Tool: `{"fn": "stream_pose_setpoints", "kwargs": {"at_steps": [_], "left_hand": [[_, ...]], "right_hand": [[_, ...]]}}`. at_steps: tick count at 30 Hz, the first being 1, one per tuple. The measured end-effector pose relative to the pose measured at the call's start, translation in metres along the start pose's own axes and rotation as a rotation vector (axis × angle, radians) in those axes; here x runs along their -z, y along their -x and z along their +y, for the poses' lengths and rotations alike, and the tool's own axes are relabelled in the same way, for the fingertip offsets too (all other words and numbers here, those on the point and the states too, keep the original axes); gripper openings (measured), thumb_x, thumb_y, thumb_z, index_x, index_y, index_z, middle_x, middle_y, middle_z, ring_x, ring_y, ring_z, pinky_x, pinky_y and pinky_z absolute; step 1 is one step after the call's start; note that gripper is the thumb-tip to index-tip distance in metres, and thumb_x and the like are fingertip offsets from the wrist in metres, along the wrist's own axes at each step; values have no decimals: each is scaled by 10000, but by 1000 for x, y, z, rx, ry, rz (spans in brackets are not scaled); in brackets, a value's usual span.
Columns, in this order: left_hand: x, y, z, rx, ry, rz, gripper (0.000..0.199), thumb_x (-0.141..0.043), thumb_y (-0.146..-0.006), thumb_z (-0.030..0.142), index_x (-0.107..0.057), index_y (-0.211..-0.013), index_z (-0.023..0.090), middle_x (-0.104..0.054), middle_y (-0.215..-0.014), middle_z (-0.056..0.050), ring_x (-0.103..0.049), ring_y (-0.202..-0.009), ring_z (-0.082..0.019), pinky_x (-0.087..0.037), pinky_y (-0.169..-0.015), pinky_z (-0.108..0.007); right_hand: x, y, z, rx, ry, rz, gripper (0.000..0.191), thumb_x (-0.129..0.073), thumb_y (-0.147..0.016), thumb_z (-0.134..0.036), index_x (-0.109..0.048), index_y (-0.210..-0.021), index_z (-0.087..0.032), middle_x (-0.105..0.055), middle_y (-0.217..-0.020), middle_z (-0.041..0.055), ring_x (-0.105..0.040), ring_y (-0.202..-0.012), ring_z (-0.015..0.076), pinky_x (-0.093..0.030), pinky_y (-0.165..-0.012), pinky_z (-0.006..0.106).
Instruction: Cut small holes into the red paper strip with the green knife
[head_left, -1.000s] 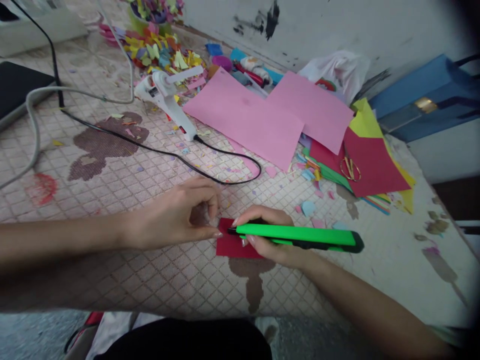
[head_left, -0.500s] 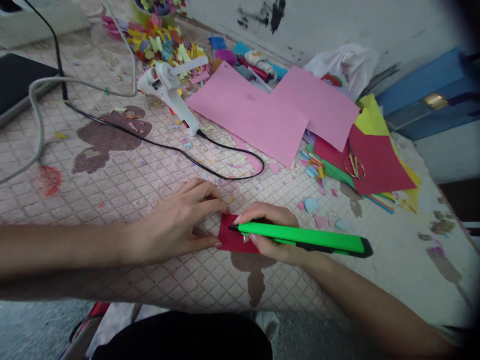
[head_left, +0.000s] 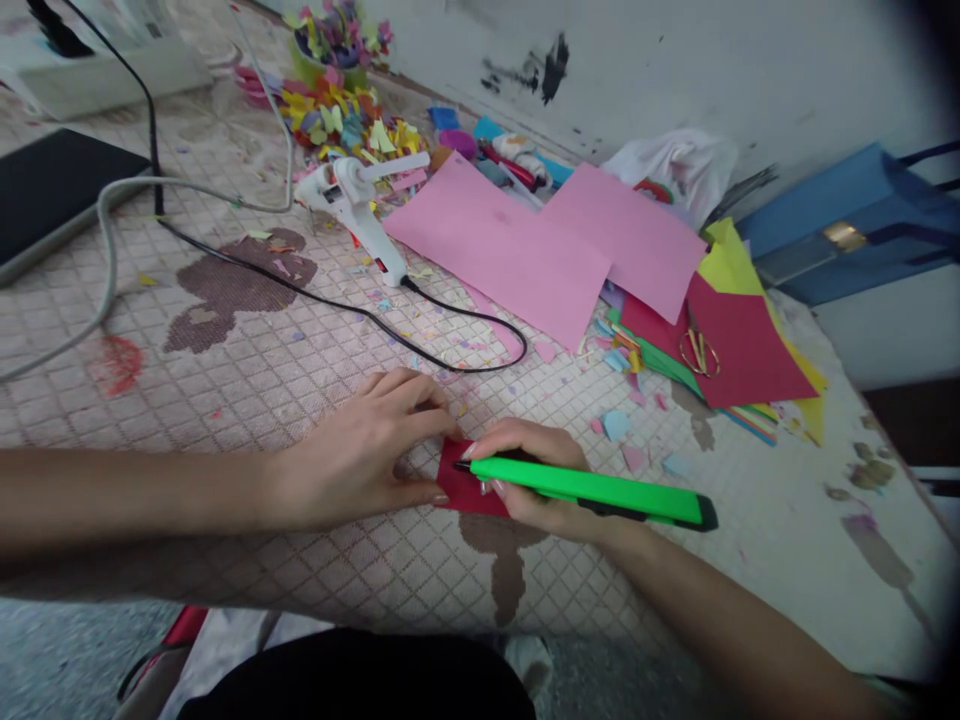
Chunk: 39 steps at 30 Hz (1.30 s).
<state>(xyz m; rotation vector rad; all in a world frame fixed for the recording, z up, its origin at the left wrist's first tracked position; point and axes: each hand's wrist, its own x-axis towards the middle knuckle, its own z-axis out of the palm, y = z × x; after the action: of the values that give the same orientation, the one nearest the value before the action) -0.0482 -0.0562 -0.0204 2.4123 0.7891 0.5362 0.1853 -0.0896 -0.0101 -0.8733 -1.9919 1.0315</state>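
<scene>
A small red paper piece (head_left: 454, 490) lies flat on the patterned tablecloth close to the table's front edge. My left hand (head_left: 379, 445) holds it at its left side, with the thumb and forefinger spread along the paper's edge. Gripped in my right hand (head_left: 540, 475) is a bright green utility knife (head_left: 600, 485) with black parts. The knife slants low over the paper, its dark tip at the paper's surface. My right fingers cover the right part of the paper, so its far end is hidden.
Pink sheets (head_left: 502, 245) lie beyond my hands, beside a white glue gun (head_left: 360, 215) with a looping black cord. Gold-handled scissors (head_left: 699, 350) rest on red paper (head_left: 750, 350) to the right. Paper scraps, cut-out flowers (head_left: 337, 120) and a dark flat box (head_left: 64, 195) are around.
The view has shifted slightly, so the table things appear lower. The knife's tip and back end sit a little further left. Both hands keep their hold.
</scene>
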Motion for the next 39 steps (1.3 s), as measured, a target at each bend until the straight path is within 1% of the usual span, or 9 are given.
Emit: {"fn": "stream_pose_setpoints", "kwargs": {"at_steps": [8, 12, 21, 25, 31, 39], "left_hand": [[0, -1, 1, 9, 5, -4, 298, -790, -775, 288, -653, -1034, 230, -583, -1079, -58, -518, -1032, -279, -428, -896, -444], [0, -1, 0, 9, 0, -15, 299, -788, -781, 296, -647, -1034, 223, -582, -1081, -61, -513, -1035, -280, -424, -898, -448], [0, -1, 0, -4, -3, 0, 286, -775, -798, 320, -652, -1038, 223, -583, -1081, -66, -514, -1035, -279, -431, -900, -441], [0, 0, 0, -2, 0, -3, 258, -757, -815, 322, -655, -1026, 215, -581, -1076, -68, -511, -1033, -272, -433, -900, -436], [-1, -1, -1, -1, -6, -4, 285, -777, -788, 302, -649, -1029, 221, -584, -1078, -65, -515, -1034, -277, -431, -901, -442], [-1, 0, -1, -10, -15, 2, 292, -775, -790, 311, -650, -1038, 220, -585, -1099, -62, -515, -1034, -272, -428, -890, -432]], "right_hand": [[-2, -1, -1, 9, 17, 1, 242, -592, -800, -89, -691, -1003, -176, -742, -931, 59, -702, -818, 161, -554, -723, 280], [-1, 0, 0, 10, 25, -5, 239, -595, -807, -100, -690, -1009, -184, -744, -936, 53, -702, -818, 160, -554, -725, 284], [-2, 0, -1, 8, 37, -7, 245, -583, -808, -114, -686, -1013, -199, -747, -943, 51, -702, -833, 171, -559, -730, 302], [-2, -1, -2, 15, 55, -1, 246, -574, -798, -107, -688, -998, -194, -746, -921, 53, -703, -807, 166, -553, -718, 295], [-1, -2, -3, 4, 70, -10, 232, -566, -799, -115, -684, -981, -197, -733, -882, 45, -693, -764, 163, -545, -680, 292], [0, -4, -3, 14, 83, -44, 191, -571, -828, -142, -682, -977, -189, -722, -867, 47, -684, -739, 158, -538, -661, 288]]}}
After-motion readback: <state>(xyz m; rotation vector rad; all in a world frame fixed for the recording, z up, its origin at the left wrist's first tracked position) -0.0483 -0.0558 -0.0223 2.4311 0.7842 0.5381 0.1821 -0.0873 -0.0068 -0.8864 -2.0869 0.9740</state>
